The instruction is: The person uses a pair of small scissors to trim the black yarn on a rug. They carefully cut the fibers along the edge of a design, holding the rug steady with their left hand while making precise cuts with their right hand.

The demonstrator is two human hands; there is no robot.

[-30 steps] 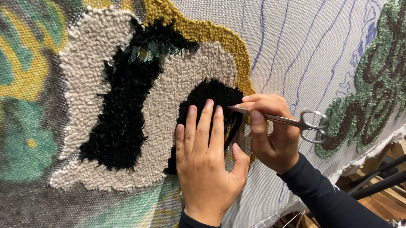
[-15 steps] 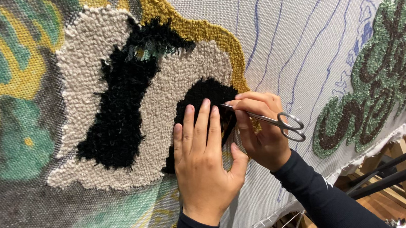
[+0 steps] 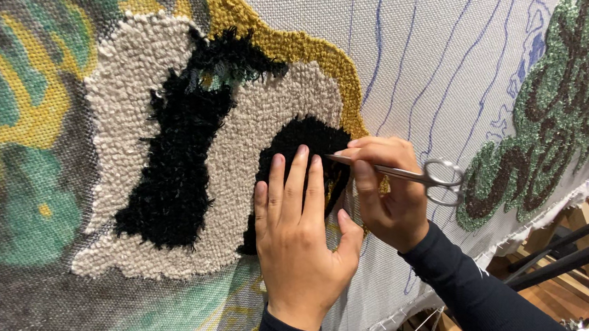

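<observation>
Left hand (image 3: pixel 298 247) lies flat, fingers spread, released, on the black tufted yarn patch (image 3: pixel 299 140) at frame centre. Right hand (image 3: pixel 386 193) grips small silver metal scissors (image 3: pixel 409 174); bare white backing cloth (image 3: pixel 440 39) stretches open toward upper right.

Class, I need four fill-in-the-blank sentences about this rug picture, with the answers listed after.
1. The right hand holds small metal ____.
2. The left hand lies flat on the ____ yarn patch.
3. Above that patch runs a ____ yarn band.
4. The bare cloth carries ____ drawn lines.

Answers: scissors; black; yellow; blue
</observation>
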